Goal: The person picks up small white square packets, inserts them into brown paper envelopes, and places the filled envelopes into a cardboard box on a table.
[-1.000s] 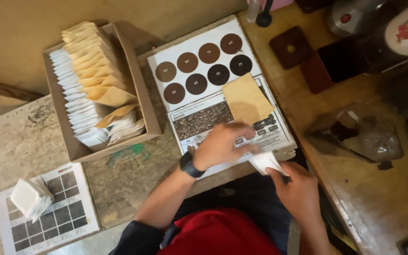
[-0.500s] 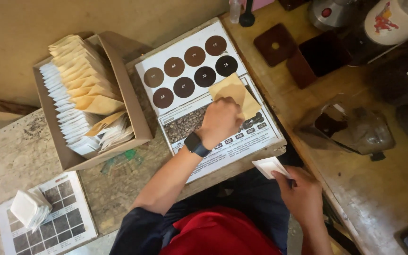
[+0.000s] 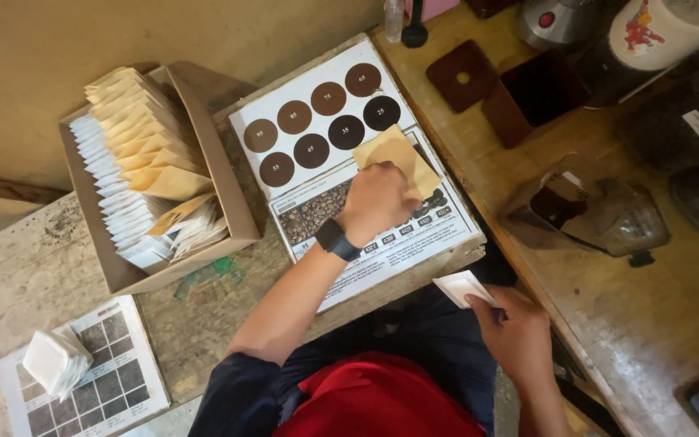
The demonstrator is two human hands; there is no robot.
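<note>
My left hand (image 3: 378, 202), with a black watch on the wrist, rests on a tan paper packet (image 3: 398, 158) and pinches its near edge. The packet lies on a white chart (image 3: 325, 121) printed with several brown circles and a photo of roasted beans. My right hand (image 3: 515, 332) hovers lower, past the table's front edge, holding a small white folded sachet (image 3: 461, 287) between thumb and fingers. A cardboard box (image 3: 216, 174) to the left holds rows of tan packets and white sachets standing on edge.
A second printed chart (image 3: 119, 380) at lower left carries a stack of white sachets (image 3: 57, 362). On the right bench stand a brown square block (image 3: 463, 74), a dark open container (image 3: 537, 95), a clear plastic bag (image 3: 600, 214), jars and a kettle.
My left hand has travelled up from the chart's lower edge to the tan packet and closed on it. My right hand has drawn the white sachet down and away from the chart.
</note>
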